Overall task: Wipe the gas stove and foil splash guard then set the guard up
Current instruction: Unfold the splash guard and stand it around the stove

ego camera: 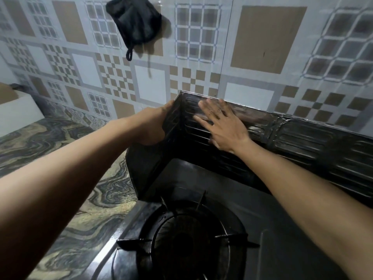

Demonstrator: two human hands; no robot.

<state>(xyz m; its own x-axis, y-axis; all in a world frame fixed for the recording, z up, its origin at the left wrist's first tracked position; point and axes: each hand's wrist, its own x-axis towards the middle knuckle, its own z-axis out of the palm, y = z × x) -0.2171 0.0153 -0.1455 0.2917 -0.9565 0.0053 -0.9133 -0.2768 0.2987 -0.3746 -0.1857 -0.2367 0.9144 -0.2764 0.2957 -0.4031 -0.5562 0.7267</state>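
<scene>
The dark gas stove (252, 209) fills the lower middle, its round burner grate (189, 241) near the bottom. The embossed foil splash guard (302, 138) stands upright along the stove's back and folds forward at the left corner. My left hand (153, 126) grips the outside of the folded left panel near its top corner. My right hand (222, 124) lies flat with fingers spread against the inner face of the back panel, beside that corner. No cloth shows in either hand.
A patterned tile wall (201, 57) rises behind the guard, with a black cloth (135, 23) hanging on it at the upper left. A marbled countertop (60, 148) stretches left of the stove. A white box-like object (18, 110) sits at the far left.
</scene>
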